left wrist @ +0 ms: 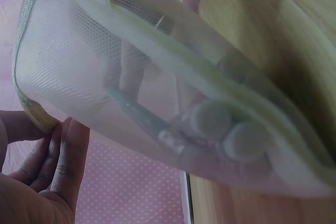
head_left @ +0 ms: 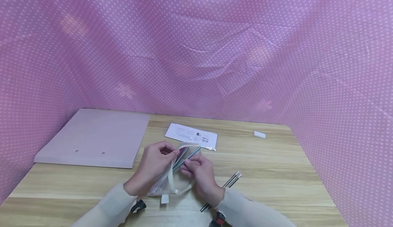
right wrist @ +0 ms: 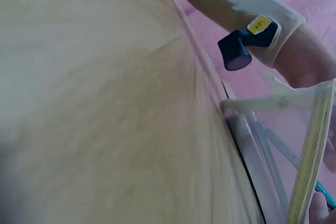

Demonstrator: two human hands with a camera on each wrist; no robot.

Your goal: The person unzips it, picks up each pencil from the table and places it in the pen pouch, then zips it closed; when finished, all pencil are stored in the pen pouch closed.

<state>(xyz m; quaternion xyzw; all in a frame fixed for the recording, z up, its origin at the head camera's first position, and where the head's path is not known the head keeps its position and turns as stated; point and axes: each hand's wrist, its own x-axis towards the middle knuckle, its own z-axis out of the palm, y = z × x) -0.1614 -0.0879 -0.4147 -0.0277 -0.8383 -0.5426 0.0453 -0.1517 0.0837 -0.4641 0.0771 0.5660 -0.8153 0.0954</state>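
Note:
A see-through mesh zipper pouch (head_left: pixel 162 182) with pale cream edging leans between both hands, its mouth spread wide. My left hand (head_left: pixel 156 162) pinches the zipper edge at the far side of the mouth; in the left wrist view the thumb and fingertips (left wrist: pixel 73 140) meet on that edge. With curled fingers, my right hand (head_left: pixel 201 175) holds a slim teal pencil (head_left: pixel 191 157) slanting across the opening. Another dark, slim stick (head_left: pixel 183 152) shows beside it in the mouth. Through the mesh, round white ends (left wrist: pixel 247 141) of thicker items show near the bottom.
Several black striped pencils (head_left: pixel 232 180) lie partly under the right forearm. Behind the pouch is a white printed packet (head_left: pixel 191 135). A small white block (head_left: pixel 259 135) lies back right, a large pale pink folder (head_left: pixel 101 135) back left. Pink dotted cloth (head_left: pixel 215 66) encloses the table.

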